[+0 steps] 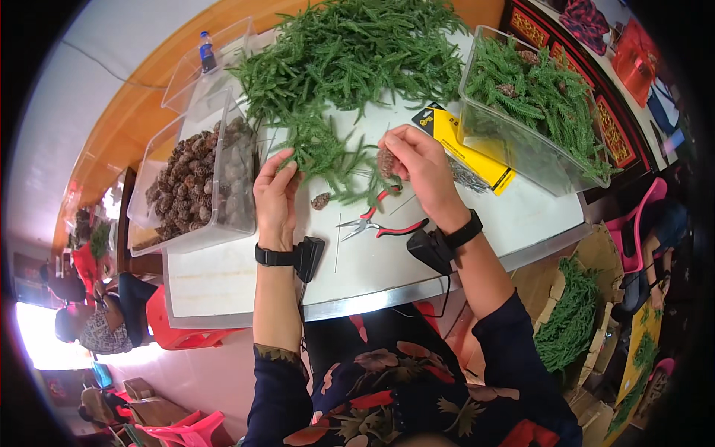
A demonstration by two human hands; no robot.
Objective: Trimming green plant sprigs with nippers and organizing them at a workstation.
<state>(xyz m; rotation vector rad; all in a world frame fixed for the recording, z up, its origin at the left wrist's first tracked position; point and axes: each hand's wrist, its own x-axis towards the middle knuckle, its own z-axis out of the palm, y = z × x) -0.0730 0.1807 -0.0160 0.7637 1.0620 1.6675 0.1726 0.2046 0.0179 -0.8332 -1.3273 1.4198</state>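
Between the fingers of my right hand (pixel 417 160) is a brown pine cone (pixel 386 162). My left hand (pixel 277 186) pinches the left end of a green artificial pine sprig (pixel 320 149), whose tips reach right toward the cone. On the white table just below the sprig lies a second pine cone (pixel 320 201). Red-and-black-handled pliers (pixel 369 217) rest with their jaws apart, nearer to me. A thin wire (pixel 337 244) lies left of the pliers. Both wrists wear black straps with small black boxes.
A clear bin of pine cones (pixel 182 179) stands at the left, a clear bin of finished-looking greenery (pixel 532 89) at the right. A large heap of green sprigs (pixel 357 52) covers the table's far side. A yellow-and-black package (pixel 469 153) lies beside the right bin. Other people sit nearby.
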